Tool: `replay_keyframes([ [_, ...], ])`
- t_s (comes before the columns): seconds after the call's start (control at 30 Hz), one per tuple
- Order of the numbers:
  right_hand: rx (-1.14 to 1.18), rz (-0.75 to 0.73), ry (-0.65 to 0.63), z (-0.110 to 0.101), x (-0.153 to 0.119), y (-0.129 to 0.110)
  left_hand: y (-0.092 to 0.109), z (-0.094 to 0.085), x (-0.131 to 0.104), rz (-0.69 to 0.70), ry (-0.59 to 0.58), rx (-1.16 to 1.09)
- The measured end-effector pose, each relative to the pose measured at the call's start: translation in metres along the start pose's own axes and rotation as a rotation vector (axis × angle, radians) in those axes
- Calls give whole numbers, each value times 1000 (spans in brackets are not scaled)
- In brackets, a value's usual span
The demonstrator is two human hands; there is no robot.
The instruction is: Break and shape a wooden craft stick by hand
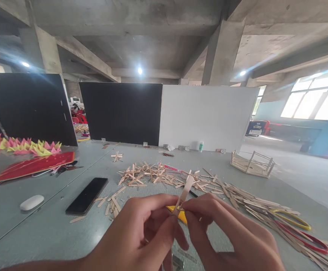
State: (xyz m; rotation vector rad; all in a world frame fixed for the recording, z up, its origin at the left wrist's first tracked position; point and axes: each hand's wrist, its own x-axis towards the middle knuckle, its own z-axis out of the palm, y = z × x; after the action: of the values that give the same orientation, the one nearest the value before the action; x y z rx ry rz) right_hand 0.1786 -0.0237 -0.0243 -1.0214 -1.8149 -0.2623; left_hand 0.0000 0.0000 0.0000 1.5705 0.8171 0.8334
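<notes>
**Stick held at fingertips above table**

Both hands meet low at centre. The left hand (141,233) and right hand (231,237) pinch one wooden craft stick (185,194), tilted upright above a yellow tool (180,214). Judged step: fitting or trimming the stick. The next move calls for a steady pinch. Loose sticks (152,175) litter the table (53,233); a phone (87,195) lies left.
</notes>
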Motion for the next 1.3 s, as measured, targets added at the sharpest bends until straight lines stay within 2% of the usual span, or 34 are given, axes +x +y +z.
replay_keyframes([
  [0.17,-9,16,-6,2,-1,3,0,-5,7,98,-19,98],
  [0.4,-7,-101,-54,2,-3,5,2,-13,14,110,-120,187],
  [0.5,41,-108,-78,-1,-1,5,-2,-18,18,55,-195,53],
  [0.6,22,-93,-81,-4,0,6,-5,-23,21,-24,-350,-121],
  [0.7,22,-106,-78,-6,0,6,-6,-25,23,-27,-463,-191],
  [0.93,77,-73,-136,-9,4,3,-8,-25,27,-51,-474,-275],
  [1.1,121,-34,-143,-9,6,3,-5,-26,29,-18,-480,-286],
  [1.3,-134,52,69,-14,2,7,-2,-28,27,-27,-332,-285],
])
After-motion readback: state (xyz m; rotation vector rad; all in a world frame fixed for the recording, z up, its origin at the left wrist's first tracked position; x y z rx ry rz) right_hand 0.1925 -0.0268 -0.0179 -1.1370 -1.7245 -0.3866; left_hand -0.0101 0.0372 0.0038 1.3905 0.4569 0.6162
